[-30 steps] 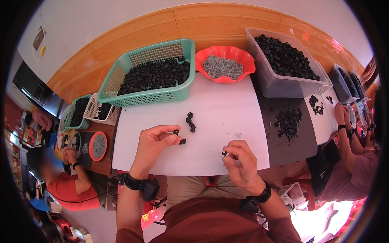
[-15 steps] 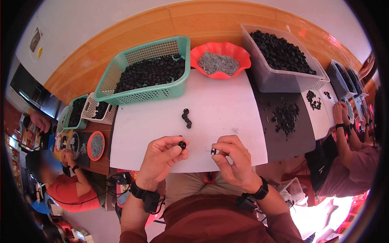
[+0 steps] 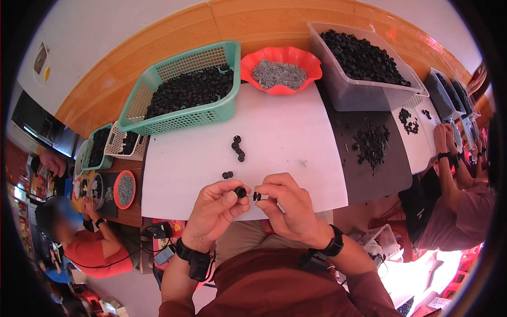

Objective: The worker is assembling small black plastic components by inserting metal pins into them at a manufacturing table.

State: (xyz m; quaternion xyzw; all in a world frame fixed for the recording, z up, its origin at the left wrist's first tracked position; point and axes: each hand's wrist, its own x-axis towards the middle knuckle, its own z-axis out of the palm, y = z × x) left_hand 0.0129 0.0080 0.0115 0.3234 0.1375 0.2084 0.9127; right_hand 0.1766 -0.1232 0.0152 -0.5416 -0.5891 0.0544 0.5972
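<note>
Over the front edge of the white sheet (image 3: 179,185), my two hands almost meet. Thumb and fingers of my left hand (image 3: 214,211) pinch a small round black part (image 3: 240,192) with a hole in its face. My right hand (image 3: 290,206) grips a small black spool-shaped part (image 3: 257,196) in its fingertips. A thin light pin-like piece seems to bridge the narrow gap between them. Beyond my left hand lie a pair of black round parts (image 3: 227,175) and, farther off, a short crooked row of similar black parts (image 3: 238,149).
Along the back stand a green basket (image 3: 182,119) of black parts, a red scalloped bowl (image 3: 282,91) of grey metal pieces and a clear bin (image 3: 359,98) of black parts. Loose black parts (image 3: 371,145) lie on a dark mat at right. Other people work at both sides.
My right hand has moved left, bringing its black part close to the one in my left hand. The view has shifted slightly.
</note>
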